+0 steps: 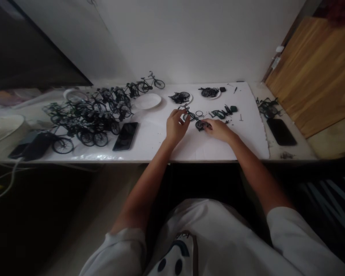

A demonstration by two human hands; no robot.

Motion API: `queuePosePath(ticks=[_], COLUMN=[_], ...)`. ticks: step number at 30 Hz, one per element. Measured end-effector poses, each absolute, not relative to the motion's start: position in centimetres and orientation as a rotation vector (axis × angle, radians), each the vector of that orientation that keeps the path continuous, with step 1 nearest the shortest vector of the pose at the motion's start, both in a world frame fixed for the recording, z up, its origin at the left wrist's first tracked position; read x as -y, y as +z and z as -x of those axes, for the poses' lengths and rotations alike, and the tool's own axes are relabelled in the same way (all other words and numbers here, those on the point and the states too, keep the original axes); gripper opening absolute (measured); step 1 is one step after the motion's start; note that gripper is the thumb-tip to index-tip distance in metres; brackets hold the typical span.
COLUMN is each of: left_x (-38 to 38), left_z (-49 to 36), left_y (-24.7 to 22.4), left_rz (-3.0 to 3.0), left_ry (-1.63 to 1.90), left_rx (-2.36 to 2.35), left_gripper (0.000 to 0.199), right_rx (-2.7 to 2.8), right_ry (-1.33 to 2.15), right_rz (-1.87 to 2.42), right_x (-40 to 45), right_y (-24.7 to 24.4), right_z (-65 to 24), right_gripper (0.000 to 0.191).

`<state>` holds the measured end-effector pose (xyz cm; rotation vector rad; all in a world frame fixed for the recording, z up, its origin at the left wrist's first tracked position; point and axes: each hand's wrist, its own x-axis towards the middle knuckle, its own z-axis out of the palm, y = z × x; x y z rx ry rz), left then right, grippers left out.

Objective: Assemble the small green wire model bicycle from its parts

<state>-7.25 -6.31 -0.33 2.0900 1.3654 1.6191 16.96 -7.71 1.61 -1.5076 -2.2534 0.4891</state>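
Note:
A black miniature bicycle (192,116) lies between my two hands over the white board. My left hand (176,125) curls its thumb and fingers around the front end, at the handlebar and front wheel. At the other end, my right hand (219,129) pinches the dark wheel part (200,125); its fingertips are partly hidden. A loose thin ring (199,113) lies just beyond the bicycle. Right of it are small dark green bicycle parts (218,114) and a small dark green block (234,109).
Many miniature bicycles (86,119) crowd the left side, near a phone (125,136) and a white plate (147,101). Two plates of black parts (180,97) (209,92) stand at the back. Another phone (281,132) lies right, by a wooden panel (319,73).

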Motion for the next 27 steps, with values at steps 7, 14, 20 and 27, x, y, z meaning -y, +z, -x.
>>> queuePosePath(ticks=[7, 14, 20, 27], left_x=[-1.3, -5.0, -4.1, -4.2], left_z=[5.7, 4.3, 4.8, 5.0], left_y=[2.3, 0.1, -1.0, -0.4], left_rz=[-2.220, -2.215, -2.138, -2.023], left_ry=[1.560, 1.475, 1.509, 1.471], left_rx=[-1.248, -1.409, -1.461, -1.527], left_gripper=[0.030, 0.030, 0.031, 0.027], right_rx=[2.213, 2.125, 2.133, 2.428], right_ry=[0.498, 0.471, 0.484, 0.494], right_rz=[1.509, 1.450, 1.413, 1.447], right_x=[7.7, 6.9, 6.4, 4.4], right_y=[1.7, 0.8, 1.1, 5.7], right_z=[-16.8, -17.1, -17.7, -20.3], right_gripper=[0.052, 0.050, 0.062, 0.067])
